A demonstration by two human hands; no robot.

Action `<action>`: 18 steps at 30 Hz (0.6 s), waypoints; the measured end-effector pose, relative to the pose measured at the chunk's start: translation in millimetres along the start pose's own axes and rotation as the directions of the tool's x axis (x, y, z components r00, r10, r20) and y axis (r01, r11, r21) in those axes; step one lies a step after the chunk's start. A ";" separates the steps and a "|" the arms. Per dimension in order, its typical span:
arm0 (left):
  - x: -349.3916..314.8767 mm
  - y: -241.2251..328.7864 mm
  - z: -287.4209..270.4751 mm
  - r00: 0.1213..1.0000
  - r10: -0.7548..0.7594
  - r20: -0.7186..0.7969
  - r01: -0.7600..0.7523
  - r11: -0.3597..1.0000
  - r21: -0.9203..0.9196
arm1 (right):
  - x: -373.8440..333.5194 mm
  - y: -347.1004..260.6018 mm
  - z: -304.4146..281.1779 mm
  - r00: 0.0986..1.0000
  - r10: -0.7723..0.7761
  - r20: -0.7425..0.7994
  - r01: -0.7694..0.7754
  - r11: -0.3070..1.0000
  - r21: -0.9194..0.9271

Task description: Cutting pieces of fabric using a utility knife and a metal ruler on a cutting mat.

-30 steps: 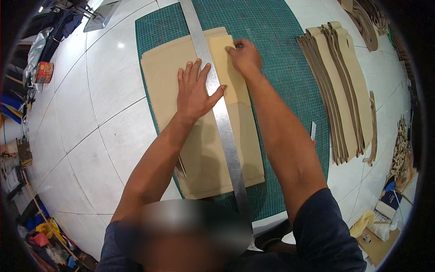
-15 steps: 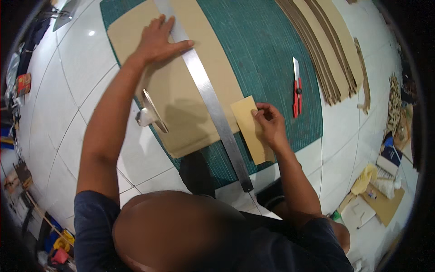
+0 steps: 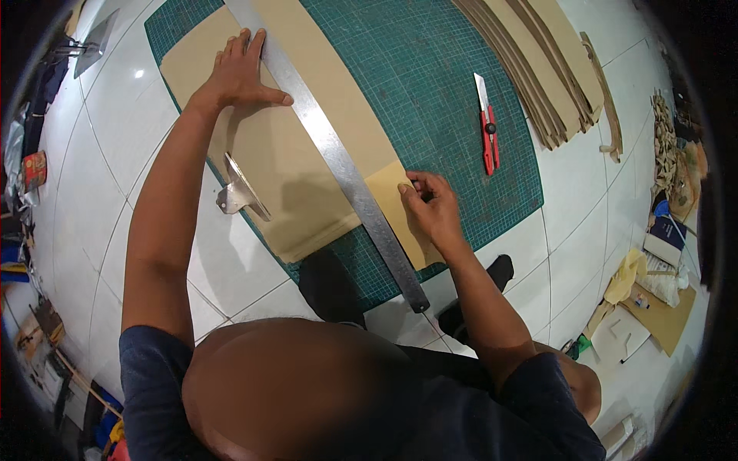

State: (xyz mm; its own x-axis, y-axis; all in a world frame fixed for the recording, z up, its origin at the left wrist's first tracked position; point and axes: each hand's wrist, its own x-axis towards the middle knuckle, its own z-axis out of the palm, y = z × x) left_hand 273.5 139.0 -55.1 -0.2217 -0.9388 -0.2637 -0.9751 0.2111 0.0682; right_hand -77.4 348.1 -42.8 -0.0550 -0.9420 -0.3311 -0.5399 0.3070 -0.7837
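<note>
A long steel ruler (image 3: 327,146) lies slantwise over a large brown cardboard sheet (image 3: 300,203). My left hand (image 3: 233,78) is spread on the sheet, its fingertips and thumb at the ruler's left edge toward the far end. Between the thumb and fingers of my right hand (image 3: 437,213) is a small yellowish card rectangle (image 3: 400,219), its left side against the ruler's right edge. That card partly covers the sheet's near right corner. A silver bulldog clip (image 3: 244,194) sits at the sheet's left edge. To the right, a red utility knife (image 3: 490,137) lies with its blade out.
Under the sheet is a green cutting mat (image 3: 450,107) on white floor tiles (image 3: 576,230). Stacked brown cardboard pieces (image 3: 538,84) lie at the far right, beside a narrow strip (image 3: 607,107). My feet (image 3: 327,284) are at the mat's near edge. Assorted items line both sides.
My right hand has brought the card rectangle leftward, from slightly apart to up against the ruler. My left hand stays spread at the ruler. The whole view has shifted a little.
</note>
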 end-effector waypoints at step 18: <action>-2.2 -5.8 -0.1 0.998 -0.026 -0.056 0.023 0.999 -0.049 | -0.6 -4.3 8.2 0.997 -0.061 -0.039 0.060 0.998 -0.022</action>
State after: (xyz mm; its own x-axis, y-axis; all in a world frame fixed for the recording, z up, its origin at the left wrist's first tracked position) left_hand 279.6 139.8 -54.8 -0.1959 -0.9577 -0.2108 -0.9783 0.1760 0.1097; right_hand -68.2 348.5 -43.5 -0.0550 -0.9635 -0.2620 -0.5609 0.2469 -0.7902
